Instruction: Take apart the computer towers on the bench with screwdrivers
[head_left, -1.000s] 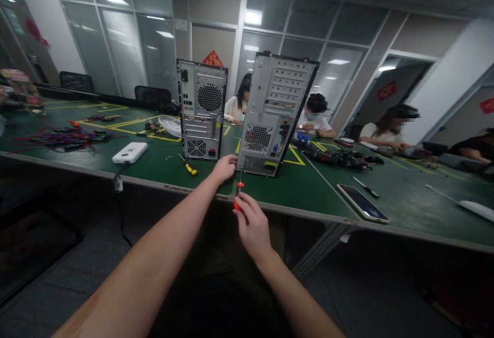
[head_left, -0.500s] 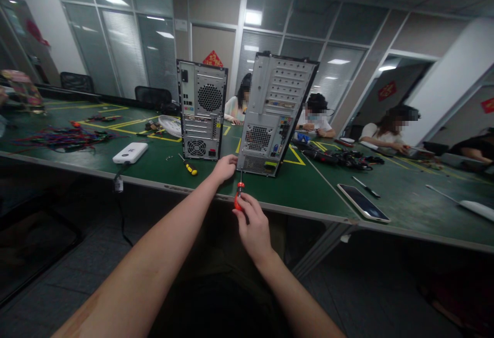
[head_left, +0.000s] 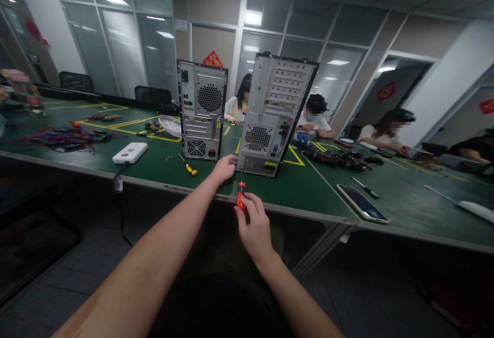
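An orange-and-black screwdriver (head_left: 241, 198) is pinched in my right hand (head_left: 255, 227), its shaft pointing up and away from me. The shaft meets the lower left corner of the larger computer case (head_left: 266, 122), which stands upright with its back panel facing me. Against that case's lower left edge, my left hand (head_left: 225, 169) rests with curled fingers, fingertips partly hidden. A smaller computer case (head_left: 201, 111) stands just to the left, its back panel also toward me. Whether the screwdriver tip sits in a screw is too small to tell.
On the green table (head_left: 304, 194) lie a yellow-and-black screwdriver (head_left: 189, 167), a white power bank (head_left: 130, 153), a bundle of wires (head_left: 65, 137), black cables (head_left: 347, 159), a phone (head_left: 363, 202) and a white basket (head_left: 170, 125). Several people sit across the table.
The screwdriver handle has turned slightly in my right hand, and its fingers have shifted a little. My left hand and both cases have stayed in place.
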